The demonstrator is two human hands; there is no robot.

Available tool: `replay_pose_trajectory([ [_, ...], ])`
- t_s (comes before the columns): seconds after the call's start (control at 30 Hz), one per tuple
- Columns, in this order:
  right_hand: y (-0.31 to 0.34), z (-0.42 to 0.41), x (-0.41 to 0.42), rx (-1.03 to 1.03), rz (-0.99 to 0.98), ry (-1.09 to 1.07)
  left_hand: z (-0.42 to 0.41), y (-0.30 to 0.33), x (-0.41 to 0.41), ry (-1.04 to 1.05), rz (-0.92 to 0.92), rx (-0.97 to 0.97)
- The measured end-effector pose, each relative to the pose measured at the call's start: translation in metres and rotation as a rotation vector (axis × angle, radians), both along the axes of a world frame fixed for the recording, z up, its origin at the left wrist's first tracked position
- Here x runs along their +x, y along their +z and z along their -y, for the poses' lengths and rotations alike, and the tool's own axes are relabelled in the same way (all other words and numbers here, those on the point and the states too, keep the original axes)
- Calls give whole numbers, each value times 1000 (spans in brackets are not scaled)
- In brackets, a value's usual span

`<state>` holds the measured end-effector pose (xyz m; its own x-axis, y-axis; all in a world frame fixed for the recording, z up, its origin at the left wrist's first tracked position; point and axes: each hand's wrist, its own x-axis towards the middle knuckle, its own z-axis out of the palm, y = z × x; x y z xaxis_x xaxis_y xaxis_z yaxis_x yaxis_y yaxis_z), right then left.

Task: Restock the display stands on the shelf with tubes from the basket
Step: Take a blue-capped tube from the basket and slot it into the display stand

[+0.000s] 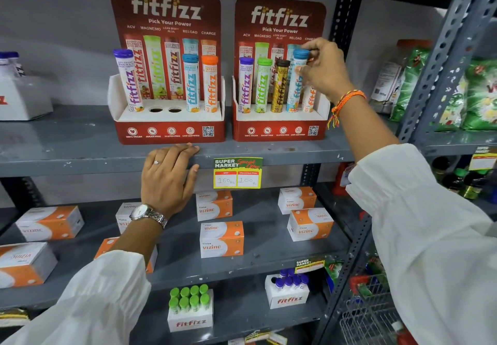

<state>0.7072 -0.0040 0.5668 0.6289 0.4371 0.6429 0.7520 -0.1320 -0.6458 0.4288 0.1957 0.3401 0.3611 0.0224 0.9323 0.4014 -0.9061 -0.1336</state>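
Between the fingertips of our right hand [320, 68] we pinch the blue tube [295, 81] by its cap, the tube standing in the right stand [279, 127]. It looks light, stiff and slick, so gripping near the cap seems best. Below and to the left, our left hand [169, 175] rests spread on the shelf [80, 156] edge, just under the left stand [169, 129] with two empty holes.

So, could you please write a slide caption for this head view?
Right hand seats a blue-capped tube in the right display stand; left hand rests on the shelf edge.
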Motion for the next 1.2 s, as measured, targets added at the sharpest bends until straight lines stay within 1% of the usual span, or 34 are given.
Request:
replay_pose_trajectory([
  [0.27, -3, -5, -2, -19, 106, -194, 2, 1, -1, 11, -18, -12],
  [0.43, -15, -8, -1, -59, 127, -223, 3, 1, -2, 13, -16, -21],
  [0.6, -18, -10, -6, -56, 157, -281, 5, 2, -2, 18, -29, -37],
  [0.8, -16, -3, -24, -89, 207, -352, 15, 11, -12, 7, -107, -122],
  [0.9, -19, 3, -53, -12, 271, -387, 26, 19, -26, 10, -200, -190],
  [0.93, -23, 3, -67, 35, 295, -371, 30, 20, -33, 17, -212, -218],
  [1.0, -36, -1, -100, 113, 336, -270, 37, 17, -52, 8, -193, -284],
  [1.1, -67, -23, -159, 164, 303, 2, 40, 7, -92, 0, -162, -372],
  [1.2, -109, -55, -224, 126, 253, 268, 38, -9, -144, 45, -141, -459],
])
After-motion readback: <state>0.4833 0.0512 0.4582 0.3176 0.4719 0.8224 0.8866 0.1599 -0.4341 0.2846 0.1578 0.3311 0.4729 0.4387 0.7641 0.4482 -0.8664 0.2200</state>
